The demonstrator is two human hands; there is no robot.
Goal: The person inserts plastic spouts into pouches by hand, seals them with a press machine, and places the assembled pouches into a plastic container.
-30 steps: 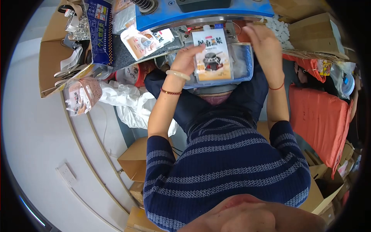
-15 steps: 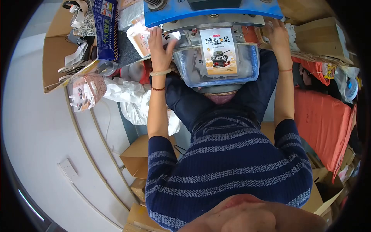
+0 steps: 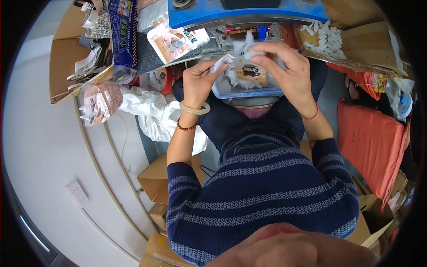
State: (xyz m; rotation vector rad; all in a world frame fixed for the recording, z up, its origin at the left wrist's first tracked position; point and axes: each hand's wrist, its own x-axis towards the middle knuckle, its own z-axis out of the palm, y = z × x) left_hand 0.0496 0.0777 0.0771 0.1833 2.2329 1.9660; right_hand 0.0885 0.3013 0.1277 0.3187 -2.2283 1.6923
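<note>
One white printed piece (image 3: pixel 221 64), pinched by the left hand (image 3: pixel 198 83).
Just beside it, the right hand (image 3: pixel 288 70) pinches a pale translucent piece (image 3: pixel 253 54); whether the two join cannot be told. A plastic-lined bin (image 3: pixel 247 95) sits beneath both hands.

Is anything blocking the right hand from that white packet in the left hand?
Nothing visible blocks the right hand from the white packet in the left hand. A pale piece, too unclear to name, is in the right hand's fingers.
</note>
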